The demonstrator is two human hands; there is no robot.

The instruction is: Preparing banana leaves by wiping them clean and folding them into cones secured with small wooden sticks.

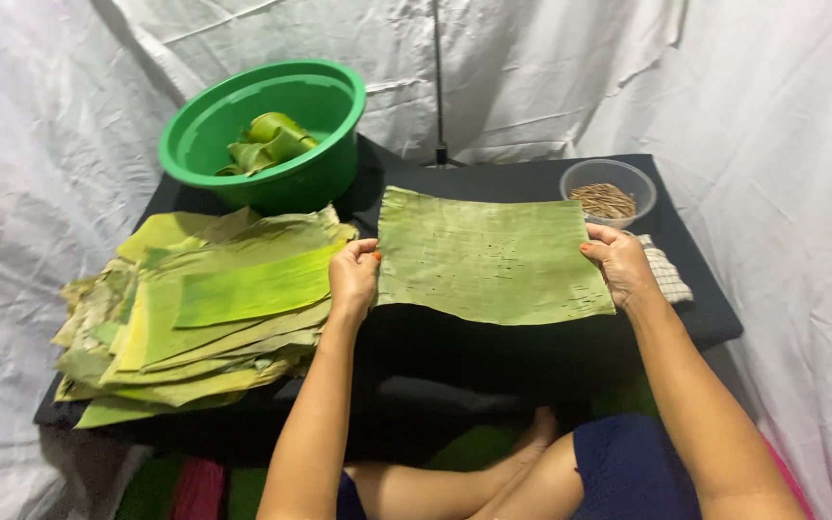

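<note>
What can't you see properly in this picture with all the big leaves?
- Head view: the lower leaves in the stack of leaves are covered by the ones on top.
- The bottom of the green bowl is hidden by its wall and the folded leaf pieces.
- The thin brown sticks in the clear bowl are too small to identify.
- The checked cloth is partly behind the right hand.
- The single leaf covers the table beneath and part of the left hand fingers.

The leaf sheet point(493, 255) is pale green with dark specks. The basin point(262, 130) is bright green. The counter point(532, 347) is black.
</note>
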